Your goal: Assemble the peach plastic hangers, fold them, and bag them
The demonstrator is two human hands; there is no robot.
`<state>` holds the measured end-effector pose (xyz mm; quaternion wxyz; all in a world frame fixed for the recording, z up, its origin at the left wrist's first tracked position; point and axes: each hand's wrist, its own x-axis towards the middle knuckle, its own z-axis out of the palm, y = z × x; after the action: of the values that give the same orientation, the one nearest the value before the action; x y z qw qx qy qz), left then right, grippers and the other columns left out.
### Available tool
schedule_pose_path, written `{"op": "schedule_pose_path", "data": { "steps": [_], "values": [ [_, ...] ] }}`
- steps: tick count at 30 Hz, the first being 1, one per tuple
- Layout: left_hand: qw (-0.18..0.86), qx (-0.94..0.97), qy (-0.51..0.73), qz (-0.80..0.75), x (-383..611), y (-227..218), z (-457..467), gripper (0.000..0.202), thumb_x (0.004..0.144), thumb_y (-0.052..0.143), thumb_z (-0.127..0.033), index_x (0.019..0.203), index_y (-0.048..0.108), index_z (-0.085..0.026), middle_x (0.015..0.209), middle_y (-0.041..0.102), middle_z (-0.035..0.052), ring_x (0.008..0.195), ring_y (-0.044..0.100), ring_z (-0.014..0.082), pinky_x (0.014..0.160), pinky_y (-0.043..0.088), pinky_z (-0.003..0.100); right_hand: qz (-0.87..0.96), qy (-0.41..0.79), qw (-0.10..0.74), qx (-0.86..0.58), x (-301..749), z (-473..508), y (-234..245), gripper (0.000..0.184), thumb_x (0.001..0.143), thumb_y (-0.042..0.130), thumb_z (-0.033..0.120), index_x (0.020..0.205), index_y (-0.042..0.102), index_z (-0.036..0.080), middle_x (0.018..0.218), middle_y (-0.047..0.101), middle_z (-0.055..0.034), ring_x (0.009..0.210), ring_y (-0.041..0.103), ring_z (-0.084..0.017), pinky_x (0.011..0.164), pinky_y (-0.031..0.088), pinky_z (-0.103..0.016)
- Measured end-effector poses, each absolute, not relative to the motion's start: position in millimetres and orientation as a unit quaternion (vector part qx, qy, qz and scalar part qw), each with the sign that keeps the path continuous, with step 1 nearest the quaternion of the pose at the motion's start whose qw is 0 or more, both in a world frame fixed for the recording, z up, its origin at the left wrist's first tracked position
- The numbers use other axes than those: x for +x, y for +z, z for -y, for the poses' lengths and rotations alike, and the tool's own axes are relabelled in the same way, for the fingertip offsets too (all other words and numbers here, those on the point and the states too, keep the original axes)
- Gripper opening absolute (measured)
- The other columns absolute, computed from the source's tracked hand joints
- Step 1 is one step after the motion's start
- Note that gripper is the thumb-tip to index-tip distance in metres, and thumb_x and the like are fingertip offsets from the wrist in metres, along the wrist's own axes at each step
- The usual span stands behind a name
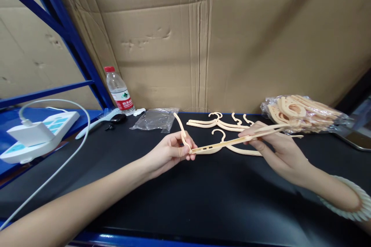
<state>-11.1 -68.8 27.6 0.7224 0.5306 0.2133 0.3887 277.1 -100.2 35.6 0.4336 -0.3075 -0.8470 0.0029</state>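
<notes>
My left hand (171, 149) pinches a beige hanger hook (181, 125) at its lower end, right where it meets the end of a clothes hanger's long body (216, 146). The hook's curved stem rises above the fingers. Farther right, my right hand (279, 150) grips that same hanger body, which slants up to the right and has small slots along its edge. Whether hook and body are joined cannot be made out behind my left fingers. Just beyond lies another beige hanger (245, 151), partly hidden by the held one.
Behind are more beige hangers (203, 123) and loose hooks (236, 119). A bag of beige hanger parts (304, 114) sits back right. A crumpled clear bag (156, 119), water bottle (120, 90), brush (98, 122) and white power strip (62, 121) with cable are leftward. Cardboard (159, 46) stands behind.
</notes>
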Motion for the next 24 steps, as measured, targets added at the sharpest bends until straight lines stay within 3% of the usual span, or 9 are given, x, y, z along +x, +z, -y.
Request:
{"op": "schedule_pose_path", "data": {
  "steps": [14,21,24],
  "values": [
    [0.648,0.543,0.450,-0.287,-5.5,27.5,77.6,0.029,0.068,0.082,-0.022,0.069,0.054,-0.013,0.063,0.060,-0.0004,0.056,0.055,0.0087,0.052,0.039,0.018,0.854,0.014,0.451,-0.257,264.4,114.1,31.1,0.031,0.089,0.046,-0.001,0.109,0.059,0.020,0.095,0.064,-0.0052,0.087,0.059,-0.018,0.082,0.048,-0.035],
    [0.597,0.530,0.519,-0.306,-1.9,25.2,82.1,0.027,0.066,0.080,-0.018,0.068,0.053,-0.014,0.064,0.061,-0.0021,0.052,0.054,0.0074,0.050,0.038,0.018,0.849,-0.035,0.449,-0.276,257.9,122.7,31.7,0.022,0.090,0.049,0.003,0.099,0.059,0.020,0.104,0.068,-0.0066,0.098,0.063,-0.020,0.085,0.051,-0.031],
    [0.595,0.529,0.521,-0.307,0.0,25.2,82.8,0.024,0.065,0.080,-0.017,0.067,0.056,-0.013,0.064,0.062,-0.0007,0.054,0.056,0.0084,0.050,0.040,0.018,0.829,-0.037,0.456,-0.321,257.0,125.7,32.9,0.019,0.092,0.049,0.007,0.101,0.059,0.021,0.100,0.069,-0.0048,0.093,0.066,-0.018,0.083,0.053,-0.028]
  ]
}}
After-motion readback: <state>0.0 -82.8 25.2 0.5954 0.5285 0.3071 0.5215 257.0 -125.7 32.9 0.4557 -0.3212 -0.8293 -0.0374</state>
